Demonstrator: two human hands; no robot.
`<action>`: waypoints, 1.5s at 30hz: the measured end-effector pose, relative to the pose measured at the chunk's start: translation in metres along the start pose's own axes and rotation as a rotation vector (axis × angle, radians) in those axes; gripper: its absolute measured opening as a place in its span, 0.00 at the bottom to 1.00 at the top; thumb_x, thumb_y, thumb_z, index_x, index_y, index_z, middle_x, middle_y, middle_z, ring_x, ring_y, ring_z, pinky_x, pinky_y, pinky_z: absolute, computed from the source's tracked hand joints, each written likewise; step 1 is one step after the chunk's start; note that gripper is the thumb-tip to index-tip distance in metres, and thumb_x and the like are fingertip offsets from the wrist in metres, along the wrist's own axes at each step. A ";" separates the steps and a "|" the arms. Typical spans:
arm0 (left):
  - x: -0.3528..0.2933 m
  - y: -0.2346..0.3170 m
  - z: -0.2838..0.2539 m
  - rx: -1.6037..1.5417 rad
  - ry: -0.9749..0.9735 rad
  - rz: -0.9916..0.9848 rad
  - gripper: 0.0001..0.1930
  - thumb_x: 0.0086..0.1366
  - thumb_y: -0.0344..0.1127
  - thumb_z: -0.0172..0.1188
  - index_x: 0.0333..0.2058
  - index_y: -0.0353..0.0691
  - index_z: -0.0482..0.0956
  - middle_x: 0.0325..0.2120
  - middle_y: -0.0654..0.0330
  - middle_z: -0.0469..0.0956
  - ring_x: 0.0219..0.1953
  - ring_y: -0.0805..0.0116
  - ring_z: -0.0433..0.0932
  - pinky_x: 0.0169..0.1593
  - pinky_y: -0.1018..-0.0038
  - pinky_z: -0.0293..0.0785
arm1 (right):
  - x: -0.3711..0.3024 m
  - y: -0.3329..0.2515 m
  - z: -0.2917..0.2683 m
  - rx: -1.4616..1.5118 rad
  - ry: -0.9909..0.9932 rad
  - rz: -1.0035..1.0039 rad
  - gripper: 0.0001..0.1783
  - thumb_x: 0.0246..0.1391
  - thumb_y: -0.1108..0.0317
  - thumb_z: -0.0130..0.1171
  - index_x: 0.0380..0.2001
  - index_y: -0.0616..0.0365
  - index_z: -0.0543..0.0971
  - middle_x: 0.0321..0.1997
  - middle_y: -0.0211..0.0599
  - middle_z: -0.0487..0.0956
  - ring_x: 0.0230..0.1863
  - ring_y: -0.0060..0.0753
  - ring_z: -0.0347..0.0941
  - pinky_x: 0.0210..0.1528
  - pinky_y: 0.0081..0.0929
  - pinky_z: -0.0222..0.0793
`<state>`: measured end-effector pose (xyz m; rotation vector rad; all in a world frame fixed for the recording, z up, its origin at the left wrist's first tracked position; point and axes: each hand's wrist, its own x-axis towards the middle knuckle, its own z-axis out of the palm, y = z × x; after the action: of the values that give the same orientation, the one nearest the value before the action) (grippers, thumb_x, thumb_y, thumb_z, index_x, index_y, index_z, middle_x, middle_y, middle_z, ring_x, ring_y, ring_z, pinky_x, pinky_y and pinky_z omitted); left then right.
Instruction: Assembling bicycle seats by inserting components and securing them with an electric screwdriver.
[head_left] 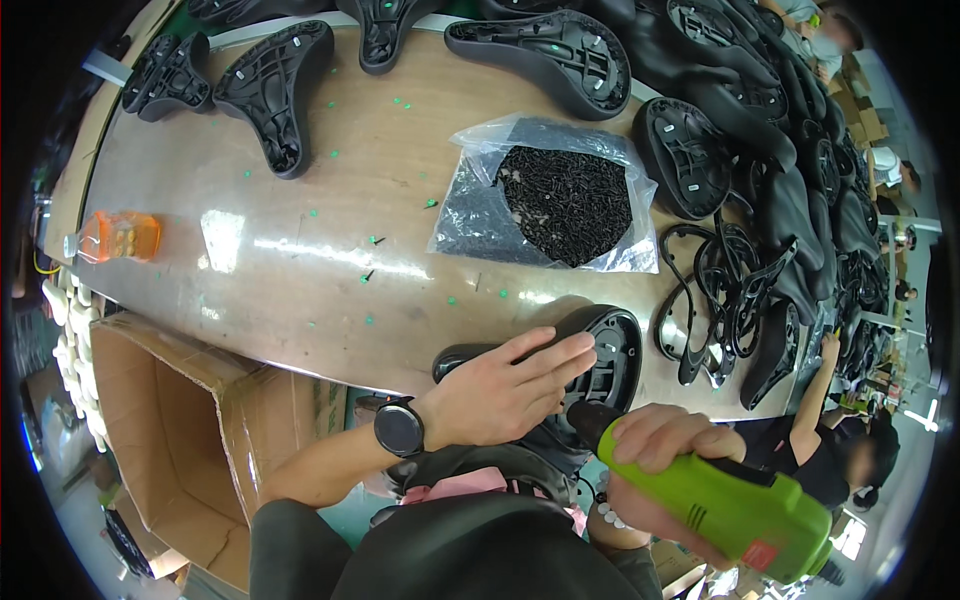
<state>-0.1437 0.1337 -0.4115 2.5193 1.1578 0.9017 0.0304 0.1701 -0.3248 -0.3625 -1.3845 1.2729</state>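
Observation:
A black bicycle saddle (622, 345) lies upside down at the table's near edge, its ribbed underside showing. Across it rests my left hand (500, 390), fingers stretched out over the shell; the thumb side is partly hidden. My right hand (670, 450) is wrapped round a green power screwdriver (720, 510). Its dark nose (592, 420) points at the saddle's near side, just beside my left fingers; whether the bit touches anything cannot be seen. Beyond the saddle, a clear plastic bag (470, 225) lies open with a heap of black screws (565, 205) in it.
More upturned saddles, such as one saddle (275, 95), line the far edge, and many are piled at right. Black ring-shaped frames (715, 290) lie before that pile. An orange bottle (125, 237) lies at left. Below it stands an open cardboard box (270, 420). Green bits dot the table.

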 end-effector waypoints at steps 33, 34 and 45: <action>-0.020 0.022 0.019 -0.046 -0.125 -0.214 0.22 0.53 0.49 0.70 0.43 0.48 0.78 0.64 0.59 0.66 0.67 0.45 0.61 0.64 0.46 0.60 | -0.021 -0.048 -0.028 -0.026 0.027 -0.063 0.54 0.47 0.21 0.54 0.59 0.61 0.67 0.28 0.35 0.73 0.24 0.34 0.71 0.30 0.32 0.67; -0.020 0.023 0.020 -0.022 -0.150 -0.214 0.21 0.52 0.49 0.71 0.42 0.47 0.78 0.63 0.60 0.67 0.68 0.44 0.60 0.65 0.44 0.59 | -0.025 -0.052 -0.029 -0.039 0.092 -0.071 0.55 0.46 0.21 0.54 0.59 0.61 0.67 0.28 0.35 0.73 0.24 0.34 0.71 0.30 0.31 0.67; -0.029 0.017 0.030 -0.029 -0.052 -0.156 0.19 0.56 0.50 0.68 0.40 0.44 0.80 0.55 0.64 0.75 0.68 0.48 0.60 0.65 0.45 0.60 | -0.026 -0.058 -0.036 -0.030 0.043 -0.031 0.53 0.48 0.21 0.53 0.56 0.61 0.68 0.27 0.36 0.73 0.24 0.34 0.72 0.31 0.32 0.69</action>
<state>-0.1290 0.1022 -0.4405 2.3757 1.2946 0.8030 0.0939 0.1452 -0.2996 -0.3854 -1.3691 1.2140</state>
